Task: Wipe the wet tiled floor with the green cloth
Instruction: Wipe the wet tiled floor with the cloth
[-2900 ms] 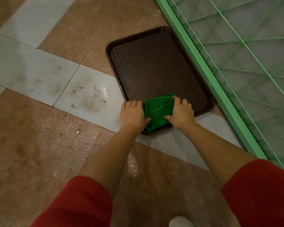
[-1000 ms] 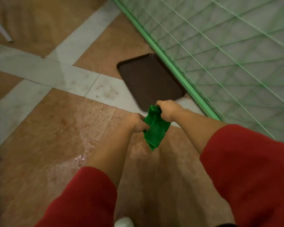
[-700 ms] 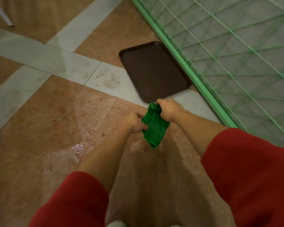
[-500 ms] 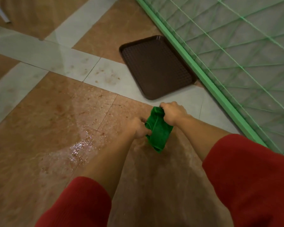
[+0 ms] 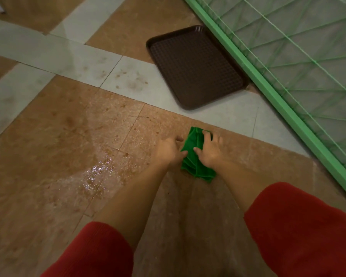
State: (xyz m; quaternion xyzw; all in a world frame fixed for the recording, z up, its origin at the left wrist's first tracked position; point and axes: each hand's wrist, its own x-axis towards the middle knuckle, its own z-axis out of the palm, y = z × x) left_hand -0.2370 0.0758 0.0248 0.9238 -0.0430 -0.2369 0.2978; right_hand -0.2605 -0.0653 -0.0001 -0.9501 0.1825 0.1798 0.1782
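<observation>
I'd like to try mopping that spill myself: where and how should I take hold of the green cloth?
Lay a flat palm on top of the green cloth, coming from above and from its near side. It lies folded flat on the brown tile, so there is no raised edge for a pinching grip. The puddle glistens to its left, so push that way.

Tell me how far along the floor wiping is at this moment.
Done: the green cloth is off the brown tray and down on the brown tile. In hand: the left hand and right hand press on it, fingers spread, seemingly flattening it. Left: the glistening wet patch to the left looks untouched, and brown spots mark the pale tiles, so wiping has barely begun.
</observation>
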